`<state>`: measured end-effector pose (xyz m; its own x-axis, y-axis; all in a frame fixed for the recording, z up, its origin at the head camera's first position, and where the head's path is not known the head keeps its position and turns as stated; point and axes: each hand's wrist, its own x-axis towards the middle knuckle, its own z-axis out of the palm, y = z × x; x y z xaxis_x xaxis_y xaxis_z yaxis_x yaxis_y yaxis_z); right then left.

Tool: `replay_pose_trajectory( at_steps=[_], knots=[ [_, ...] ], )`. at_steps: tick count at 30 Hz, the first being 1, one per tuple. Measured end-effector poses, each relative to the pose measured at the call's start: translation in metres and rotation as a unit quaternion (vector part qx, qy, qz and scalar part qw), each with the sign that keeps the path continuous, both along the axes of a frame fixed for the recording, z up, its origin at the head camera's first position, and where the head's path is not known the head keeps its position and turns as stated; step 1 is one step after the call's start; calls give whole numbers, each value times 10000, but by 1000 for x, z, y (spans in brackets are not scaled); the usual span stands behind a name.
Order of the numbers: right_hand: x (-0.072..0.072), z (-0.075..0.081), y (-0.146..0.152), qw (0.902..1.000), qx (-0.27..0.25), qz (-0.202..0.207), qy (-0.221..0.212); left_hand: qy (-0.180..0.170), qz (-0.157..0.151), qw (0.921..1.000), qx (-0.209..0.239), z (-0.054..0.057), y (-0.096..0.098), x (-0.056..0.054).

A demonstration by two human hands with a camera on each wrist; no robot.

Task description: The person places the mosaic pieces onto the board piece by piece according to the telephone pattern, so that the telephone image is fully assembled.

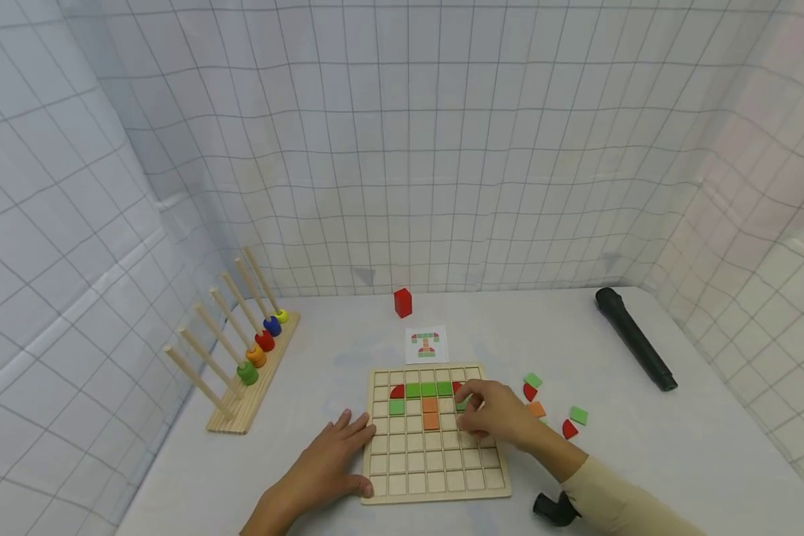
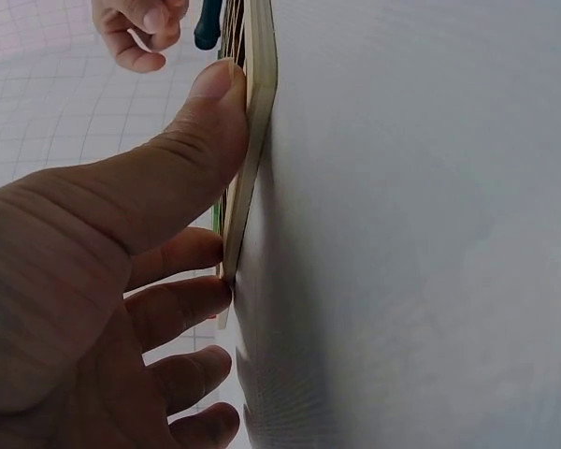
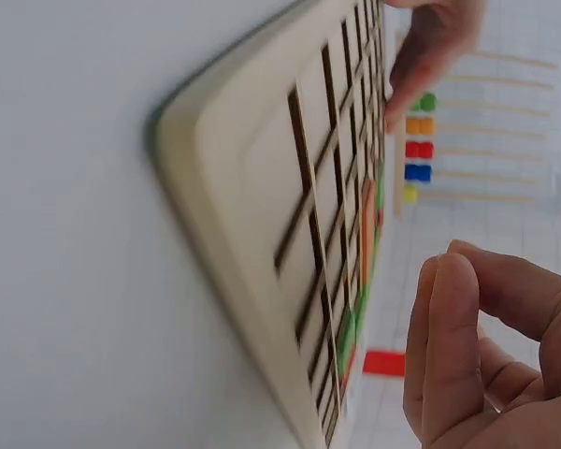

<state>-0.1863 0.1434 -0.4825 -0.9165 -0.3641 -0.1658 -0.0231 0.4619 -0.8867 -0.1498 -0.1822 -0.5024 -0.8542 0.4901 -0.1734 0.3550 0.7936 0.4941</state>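
Observation:
A wooden grid board point(image 1: 417, 463) lies flat, with red, green and orange tiles set in a T-like layout in its upper cells. My left hand point(image 1: 330, 460) rests at the board's left edge, its thumb point(image 2: 201, 122) against the rim and its fingers spread. Over the board's right side is my right hand point(image 1: 492, 412), beside a green tile point(image 1: 462, 404) and partly covering a red quarter-round tile point(image 1: 457, 387). Its fingers point(image 3: 449, 318) are loosely bent, and no tile shows between them. A card point(image 1: 426, 345) printed with a coloured pattern lies just behind the board.
Loose tiles, including an orange one point(image 1: 537, 409) and a green one point(image 1: 579, 415), lie right of the board. A bead rack point(image 1: 257, 394) stands left. A red block point(image 1: 403, 303) is behind the card. A black microphone point(image 1: 636, 339) lies right; a black object point(image 1: 554, 510) sits near the right forearm.

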Motion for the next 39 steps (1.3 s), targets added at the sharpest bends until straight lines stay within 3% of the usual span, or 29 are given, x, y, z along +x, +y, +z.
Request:
replay_pose_trajectory(
  at_steps=[6,11,15,20,25,39],
  knots=[
    [4,15,59,9994,-273,-131,-136,-30,42,10000,4,-1,0,-1],
    [1,14,104,9994,0,-337,12,-51,56,10000,21,-1,0,-1],
    [-5,8,123,9980,379,-511,50,-68,62,10000,39,-1,0,-1],
    [-7,-2,128,9940,1006,-426,22,-82,61,9999,47,-2,0,0],
    [-7,-11,125,9878,1481,-358,325,-9,38,10000,4,-1,1,1],
    [-8,-18,120,9830,1679,-279,691,-23,27,10000,-14,1,1,0]
  ],
)
